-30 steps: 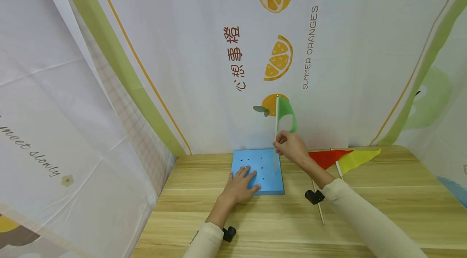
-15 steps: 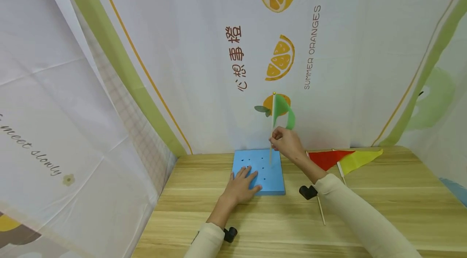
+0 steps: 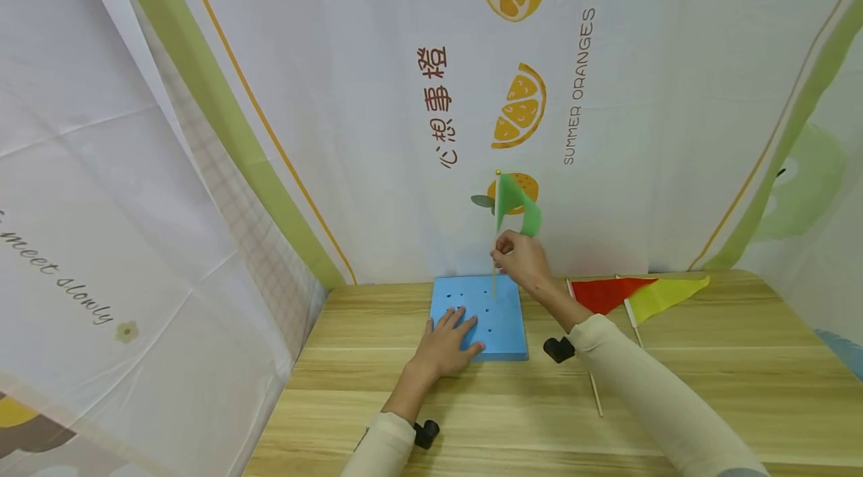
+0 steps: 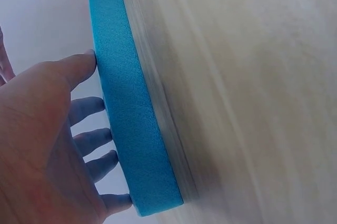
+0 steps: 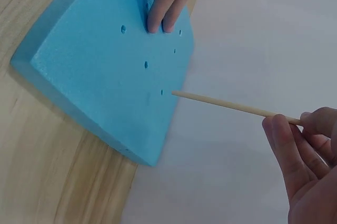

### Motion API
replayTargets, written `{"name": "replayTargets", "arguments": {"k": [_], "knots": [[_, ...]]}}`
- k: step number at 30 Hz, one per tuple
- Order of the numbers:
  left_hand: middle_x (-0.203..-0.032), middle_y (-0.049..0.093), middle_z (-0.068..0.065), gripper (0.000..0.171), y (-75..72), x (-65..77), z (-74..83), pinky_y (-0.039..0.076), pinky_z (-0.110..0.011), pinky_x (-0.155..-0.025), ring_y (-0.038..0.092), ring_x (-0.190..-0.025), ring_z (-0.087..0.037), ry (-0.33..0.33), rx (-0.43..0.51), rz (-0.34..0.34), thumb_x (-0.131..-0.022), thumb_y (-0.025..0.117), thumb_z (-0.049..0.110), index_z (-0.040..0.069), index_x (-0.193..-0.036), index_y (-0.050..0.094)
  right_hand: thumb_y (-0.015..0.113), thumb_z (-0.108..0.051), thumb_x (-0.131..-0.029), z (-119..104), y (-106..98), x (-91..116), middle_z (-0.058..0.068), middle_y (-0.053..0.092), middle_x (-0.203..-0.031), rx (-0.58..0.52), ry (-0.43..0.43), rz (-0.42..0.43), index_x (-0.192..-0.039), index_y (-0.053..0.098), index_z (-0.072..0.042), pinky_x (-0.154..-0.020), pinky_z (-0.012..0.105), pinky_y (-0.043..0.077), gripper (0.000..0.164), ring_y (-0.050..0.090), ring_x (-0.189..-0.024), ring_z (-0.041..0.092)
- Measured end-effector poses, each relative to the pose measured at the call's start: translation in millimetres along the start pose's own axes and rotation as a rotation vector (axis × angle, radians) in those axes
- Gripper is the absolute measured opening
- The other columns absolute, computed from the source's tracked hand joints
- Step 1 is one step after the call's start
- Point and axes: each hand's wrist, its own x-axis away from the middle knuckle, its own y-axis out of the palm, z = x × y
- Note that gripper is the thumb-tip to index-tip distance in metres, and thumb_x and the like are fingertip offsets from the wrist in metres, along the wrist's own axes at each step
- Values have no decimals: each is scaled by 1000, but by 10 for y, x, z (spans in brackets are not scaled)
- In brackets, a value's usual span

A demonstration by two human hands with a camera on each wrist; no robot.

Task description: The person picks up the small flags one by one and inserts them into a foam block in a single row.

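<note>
A blue foam block (image 3: 502, 335) with several small holes lies flat at the back of the wooden table. My left hand (image 3: 445, 342) rests on its front left part with fingers spread, and in the left wrist view the fingertips (image 4: 90, 59) touch the block's upper face. My right hand (image 3: 524, 256) pinches the thin wooden stick of a green flag (image 3: 511, 194), held nearly upright above the block's back edge. In the right wrist view the stick's bare lower tip (image 5: 176, 94) is close to one hole, apart from the foam.
A red flag (image 3: 603, 293) and a yellow flag (image 3: 664, 297) lie on the table (image 3: 512, 417) to the right, partly behind the right forearm. A white printed curtain (image 3: 377, 162) hangs directly behind the table.
My right hand has moved left and slightly farther back with the green flag, bringing the stick's tip across the block toward a back hole. The left hand has stayed in place.
</note>
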Motion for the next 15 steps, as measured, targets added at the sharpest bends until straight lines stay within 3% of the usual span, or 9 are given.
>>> {"name": "replayTargets", "arguments": {"k": [6, 15], "knots": [[-174, 35, -8, 65, -3, 6, 5, 26, -68, -128, 30, -163, -34, -1, -1, -1, -107, 57, 55, 21, -162, 49, 71, -10, -102, 13, 70, 1, 20, 79, -104, -8, -21, 2, -102, 70, -1, -67, 30, 65, 9, 81, -85, 34], [-174, 35, -8, 65, 4, 26, 29, 26, -67, -128, 31, -163, -33, -3, -12, -7, -107, 56, 56, 22, -162, 49, 71, -10, -101, 79, 150, -29, 18, 79, -103, 31, -64, 28, -103, 71, -1, -65, 30, 64, 9, 81, -79, 28]]}}
